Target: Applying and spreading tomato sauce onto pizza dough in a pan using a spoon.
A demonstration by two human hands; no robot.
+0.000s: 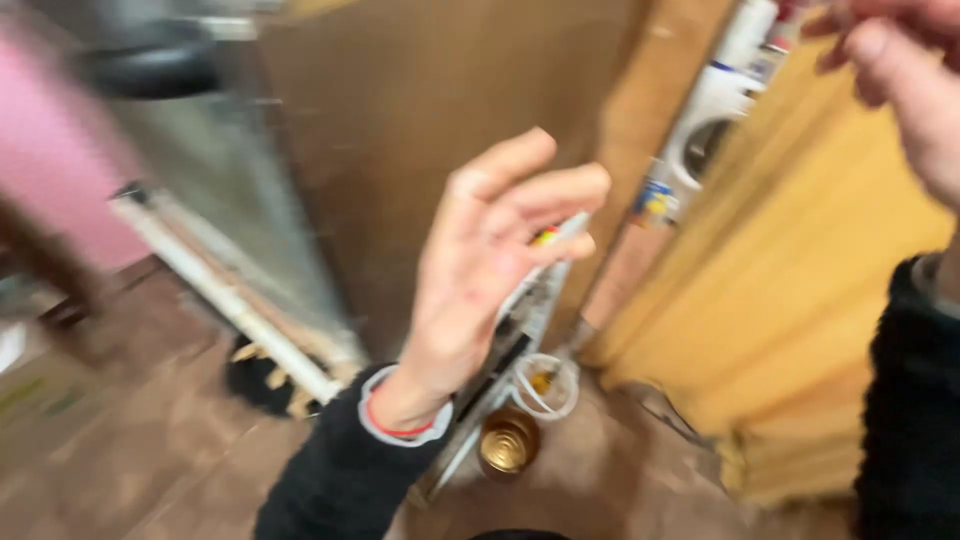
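The picture is motion-blurred. My left hand (pixel 485 265) is raised in the middle of the view, palm toward me, fingers loosely curled and apart, with nothing in it. A red band and a dark sleeve sit at its wrist. My right hand (pixel 905 75) is at the top right corner, partly cut off, fingers bent; whether it holds anything is not visible. Behind my left hand stands a brown wooden door (pixel 420 120) with a white strip (pixel 525 310) along its edge.
A round metal can (pixel 508 442) and a clear plastic cup (pixel 545 385) stand on the brown floor below my left hand. A yellow curtain (pixel 790 280) hangs at right. A white appliance (pixel 705 125) shows beyond the doorway. A pink shape (pixel 60 170) fills the left edge.
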